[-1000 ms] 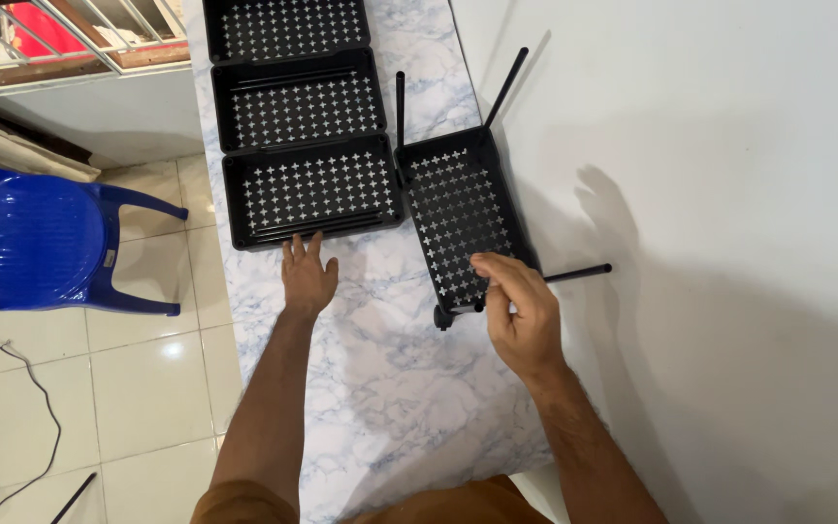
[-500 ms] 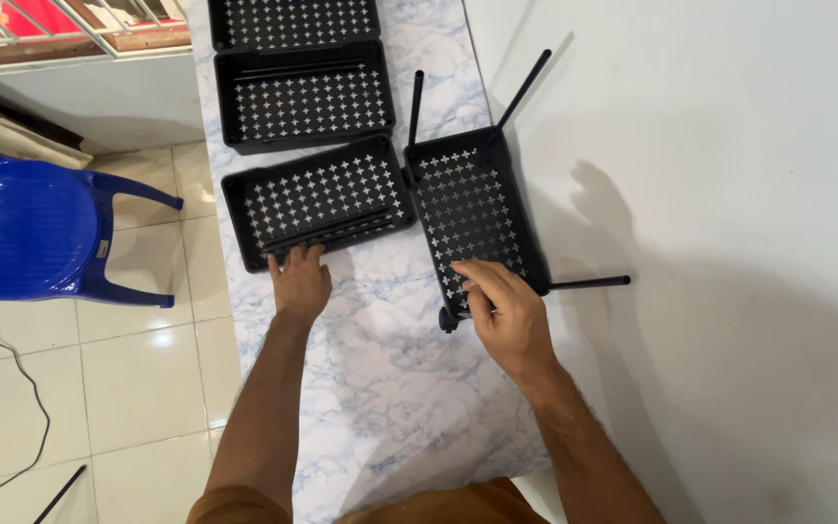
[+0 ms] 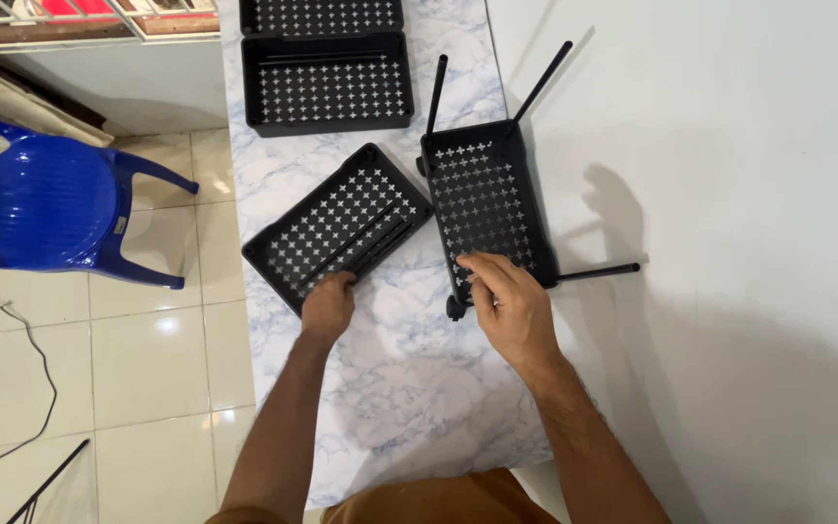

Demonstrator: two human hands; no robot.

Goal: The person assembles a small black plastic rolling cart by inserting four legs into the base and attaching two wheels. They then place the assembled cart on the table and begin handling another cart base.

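My left hand (image 3: 328, 306) grips the near edge of a black perforated tray (image 3: 341, 225), which lies slanted on the marble-patterned table (image 3: 400, 388). Loose black rods lie inside that tray. My right hand (image 3: 508, 306) rests on the near end of a second black perforated tray (image 3: 487, 194), fingers curled over its rim. This tray has black poles fitted at its corners: two pointing away (image 3: 435, 92), one sticking out to the right (image 3: 598, 273). A small black wheel (image 3: 455, 310) shows at its near left corner.
Two more black perforated trays (image 3: 330, 82) lie at the far end of the table. A blue plastic chair (image 3: 46, 204) stands on the tiled floor to the left. A white wall (image 3: 729, 194) runs along the right. A cable trails on the floor at lower left.
My left hand has taken hold of the left tray and swung it so it lies diagonal, pulled away from the stack. My right hand stays at the near end of the right tray.
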